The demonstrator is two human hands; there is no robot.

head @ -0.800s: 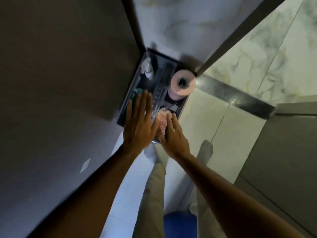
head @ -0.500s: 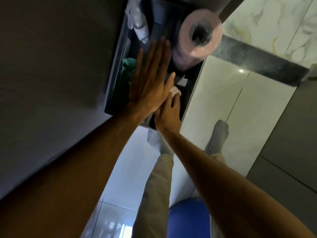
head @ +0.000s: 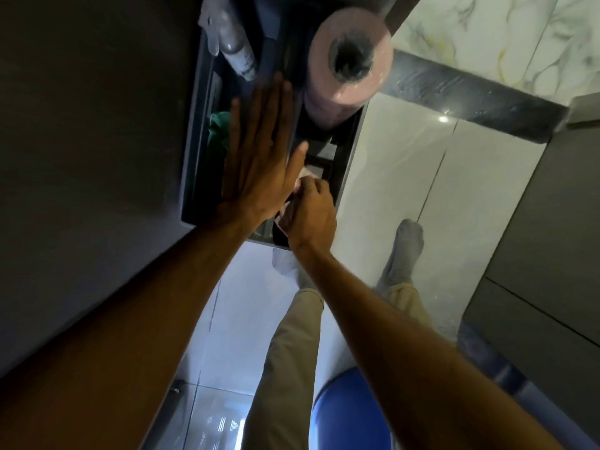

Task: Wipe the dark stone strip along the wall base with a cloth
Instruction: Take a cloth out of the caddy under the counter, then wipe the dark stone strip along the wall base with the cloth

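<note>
My right hand (head: 308,212) is closed on a pale pink cloth (head: 300,177) inside a dark open caddy (head: 198,125) at the upper middle. Only a small fold of the cloth shows between my two hands. My left hand (head: 259,154) is held flat over the caddy with its fingers spread and nothing in it. The dark stone strip (head: 470,99) runs along the base of the marble wall at the upper right, well apart from both hands.
In the caddy stand a pink paper roll (head: 347,69), a white spray bottle (head: 230,40) and a green cloth (head: 219,131). Grey cabinet fronts (head: 545,241) rise at the right. A blue round object (head: 347,414) lies by my legs on the pale tiled floor (head: 399,190).
The view has come closer to the caddy. My right hand has curled its fingers around the pink cloth, while my left hand stays flat above the caddy.
</note>
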